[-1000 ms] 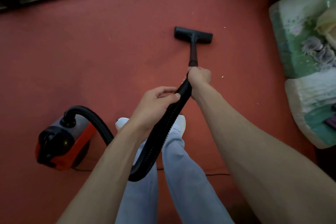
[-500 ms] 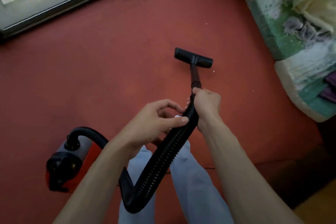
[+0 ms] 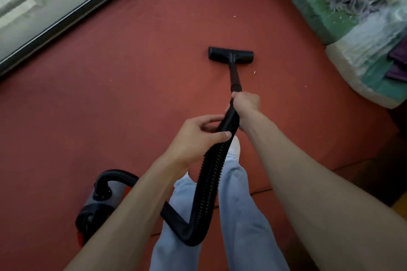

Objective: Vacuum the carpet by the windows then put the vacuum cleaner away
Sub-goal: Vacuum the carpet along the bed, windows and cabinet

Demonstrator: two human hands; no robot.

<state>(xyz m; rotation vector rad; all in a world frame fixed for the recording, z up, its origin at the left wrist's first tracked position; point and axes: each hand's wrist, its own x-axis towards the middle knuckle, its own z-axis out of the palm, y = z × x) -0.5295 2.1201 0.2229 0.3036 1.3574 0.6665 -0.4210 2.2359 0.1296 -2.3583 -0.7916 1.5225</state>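
A black floor nozzle (image 3: 230,56) lies flat on the red carpet (image 3: 132,86), ahead of me. Its short dark wand (image 3: 235,79) runs back to my right hand (image 3: 245,103), which grips the wand's end where the ribbed black hose (image 3: 211,178) starts. My left hand (image 3: 198,136) holds the hose a little lower, thumb over it. The hose loops down between my legs and back to the red and grey vacuum body (image 3: 99,204) at the lower left, partly hidden by my left forearm. The window (image 3: 44,6) runs along the top left.
Plastic-wrapped bundles of bedding (image 3: 343,6) lie stacked along the right side of the carpet. Small pale crumbs (image 3: 254,72) dot the carpet near the nozzle. A thin power cord (image 3: 259,192) runs across the floor behind my legs. A yellow floor edge shows at the far right.
The view has swung, so the window shows more at top left. The nozzle has been pulled back towards me and then pushed out a little; both hands keep their hold.
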